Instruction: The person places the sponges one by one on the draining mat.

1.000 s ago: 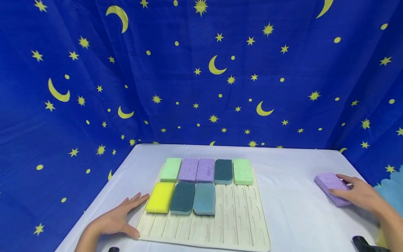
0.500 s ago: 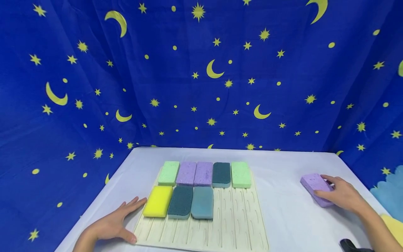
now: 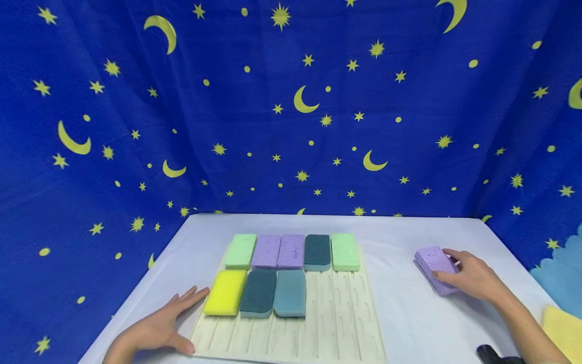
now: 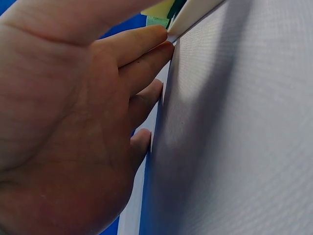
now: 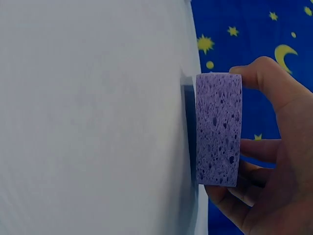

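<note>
My right hand [image 3: 475, 277] pinches a purple sponge [image 3: 431, 265] by its edges, thumb on one side and fingers on the other. In the right wrist view the sponge's porous narrow face [image 5: 218, 129] shows, with a shadow between it and the tablecloth. My left hand [image 3: 156, 323], fingers spread and fairly straight, rests at the left edge of a cream ridged mat [image 3: 338, 323]. Closest to it on the mat lies a yellow sponge [image 3: 225, 293], then a dark teal one [image 3: 258, 293] and a blue one [image 3: 290, 294]. The left wrist view shows the palm [image 4: 68, 127], holding nothing.
A back row on the mat has a light green sponge [image 3: 241, 251], two purple ones, a dark teal one [image 3: 317, 250] and another green one [image 3: 345, 251]. A black object [image 3: 488, 354] and a yellow item [image 3: 564, 331] sit at the lower right. Blue curtains [image 3: 273, 126] surround the white table.
My right hand has carried the purple sponge leftward toward the mat. The left hand stays by the mat's edge, and the head view has shifted slightly.
</note>
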The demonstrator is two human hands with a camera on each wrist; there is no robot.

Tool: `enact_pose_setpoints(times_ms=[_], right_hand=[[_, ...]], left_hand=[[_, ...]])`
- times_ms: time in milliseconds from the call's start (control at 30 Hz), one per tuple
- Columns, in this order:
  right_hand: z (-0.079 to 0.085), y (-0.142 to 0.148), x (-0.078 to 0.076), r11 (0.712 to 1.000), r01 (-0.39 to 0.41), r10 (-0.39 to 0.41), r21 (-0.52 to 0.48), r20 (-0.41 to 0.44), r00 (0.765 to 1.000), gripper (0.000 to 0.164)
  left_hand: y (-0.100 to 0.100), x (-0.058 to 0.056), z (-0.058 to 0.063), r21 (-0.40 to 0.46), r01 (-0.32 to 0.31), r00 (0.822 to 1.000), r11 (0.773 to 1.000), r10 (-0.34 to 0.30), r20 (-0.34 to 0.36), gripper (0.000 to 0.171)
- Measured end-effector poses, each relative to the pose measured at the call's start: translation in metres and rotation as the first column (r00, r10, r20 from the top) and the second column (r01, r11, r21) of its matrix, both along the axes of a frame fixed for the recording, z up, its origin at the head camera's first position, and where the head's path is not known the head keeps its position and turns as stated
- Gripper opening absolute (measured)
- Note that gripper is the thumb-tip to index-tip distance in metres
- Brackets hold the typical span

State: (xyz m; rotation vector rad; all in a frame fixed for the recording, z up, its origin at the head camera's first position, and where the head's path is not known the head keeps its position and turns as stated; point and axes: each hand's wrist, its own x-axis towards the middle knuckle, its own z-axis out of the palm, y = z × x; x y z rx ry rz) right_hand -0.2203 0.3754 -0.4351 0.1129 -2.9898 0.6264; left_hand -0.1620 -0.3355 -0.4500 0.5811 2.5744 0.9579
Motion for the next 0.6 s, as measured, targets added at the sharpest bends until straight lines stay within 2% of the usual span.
enact_pose_setpoints(times_ms=[233, 600], right_hand=[[0.001, -0.019, 0.002, 0.998, -0.059, 0.059, 0.013, -0.034, 0.998, 0.088], [0.009, -0.05, 0.006, 0.995, -0.083, 0.085, 0.053, -0.028, 0.996, 0.092]], left_hand=[[0.001, 0.002, 0.003, 0.027, 0.001, 0.999, 1.0, -0.002, 0.037, 0.101], [0.002, 0.001, 0.002, 0.018, 0.001, 1.0, 1.0, -0.001, 0.016, 0.101]])
